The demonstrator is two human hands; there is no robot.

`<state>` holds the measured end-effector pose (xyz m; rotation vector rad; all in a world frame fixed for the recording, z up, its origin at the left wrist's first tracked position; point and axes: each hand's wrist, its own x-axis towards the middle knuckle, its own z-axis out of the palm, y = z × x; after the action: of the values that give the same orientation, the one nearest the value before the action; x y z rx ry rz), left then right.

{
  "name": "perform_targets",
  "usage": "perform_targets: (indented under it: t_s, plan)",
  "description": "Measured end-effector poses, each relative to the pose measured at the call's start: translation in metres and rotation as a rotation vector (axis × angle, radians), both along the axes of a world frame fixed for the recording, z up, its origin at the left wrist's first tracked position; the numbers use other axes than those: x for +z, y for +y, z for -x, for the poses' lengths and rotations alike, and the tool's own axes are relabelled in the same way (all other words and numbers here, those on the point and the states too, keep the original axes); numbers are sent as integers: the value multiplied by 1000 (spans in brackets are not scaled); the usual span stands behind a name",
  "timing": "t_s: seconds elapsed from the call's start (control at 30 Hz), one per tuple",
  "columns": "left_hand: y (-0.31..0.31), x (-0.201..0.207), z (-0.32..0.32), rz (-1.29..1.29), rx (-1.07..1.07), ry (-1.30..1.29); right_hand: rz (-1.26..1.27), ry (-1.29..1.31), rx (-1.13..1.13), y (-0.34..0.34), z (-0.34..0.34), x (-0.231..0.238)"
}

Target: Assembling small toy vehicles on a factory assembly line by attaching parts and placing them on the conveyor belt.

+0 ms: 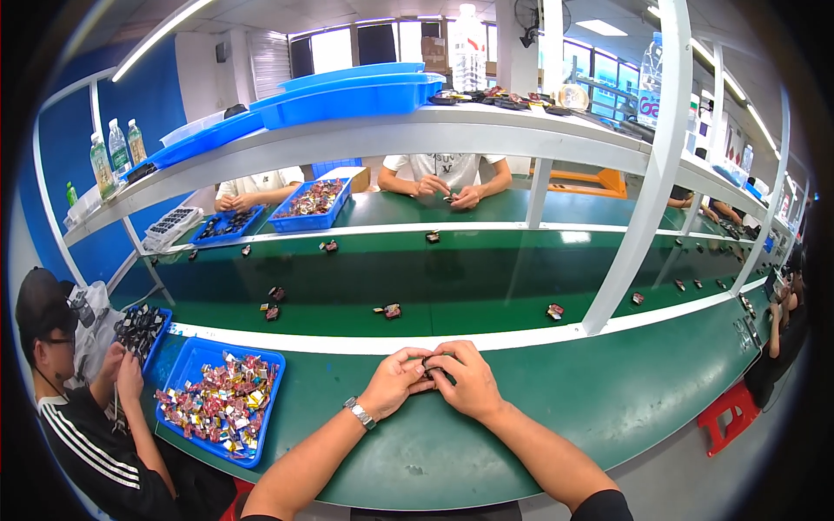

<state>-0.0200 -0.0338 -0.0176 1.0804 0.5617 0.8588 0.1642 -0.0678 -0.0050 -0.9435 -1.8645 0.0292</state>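
Over the green worktop [521, 408], my left hand [393, 382] and my right hand [469, 379] meet in front of me, closed around one small black part [426, 368]. Fingers of both hands cover most of it, so its exact kind does not show. A metal-banded watch [360, 413] sits on my left wrist. To the left of my hands stands a blue tray [280, 369] heaped with small red, yellow and white pieces [221, 404].
Beyond a white rail, a green conveyor belt [469, 286] carries scattered small pieces [393, 310]. A slanted white post [634, 191] rises at right, supporting a shelf [539, 130] with blue trays and bottles. A person [87, 417] works at left; others sit across the belt. A red stool [730, 419] stands at right.
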Motion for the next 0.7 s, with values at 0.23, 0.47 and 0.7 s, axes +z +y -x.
perform_targets:
  t_s: [0.23, 0.47, 0.7]
  plan:
    - [1, -1, 2, 13, 22, 27, -77, -66, -47, -4, 6, 4]
    - [-1, 2, -1, 22, 25, 29, -108, -144, -119, -4, 8, -2]
    - [0, -1, -1, 20, 25, 20, -100, -165, -143, -2, 8, -4]
